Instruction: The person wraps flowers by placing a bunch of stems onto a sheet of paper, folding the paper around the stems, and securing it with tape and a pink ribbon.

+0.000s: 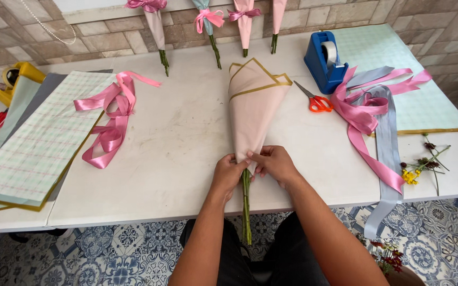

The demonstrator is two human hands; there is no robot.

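1. A cone of pale pink wrapping paper (pixel 253 106) with a gold edge is seen lying on the white desk (pixel 186 143), its wide mouth turned toward the wall and its narrow end toward the desk's near edge.
2. The narrow end of the cone is pinched by both hands: the left hand (pixel 228 175) is closed on it from the left, and the right hand (pixel 275 163) is closed on it from the right, fingertips pressed onto the paper.
3. Each grip is shut tight around the paper, with no gap visible between fingers and wrap.
4. Nearly the whole cone lies beyond the grip, on the wall side; only its tip is held.
5. Green stems (pixel 246 206) are seen emerging below the grip, past the desk's edge.
6. Right of the cone, orange-handled scissors (pixel 318 101) are laid close by, with a blue tape dispenser (pixel 322 62) behind them.
7. Farther right of the cone, pink ribbon (pixel 364 119) and grey-blue ribbon (pixel 388 153) are heaped, the latter hanging over the edge.
8. Left of the cone, well apart, a second pink ribbon (pixel 109 127) rests partly on stacked checked paper sheets (pixel 43 148).
9. Beyond the cone, by the wall, several finished wrapped stems (pixel 208 21) are lined up.
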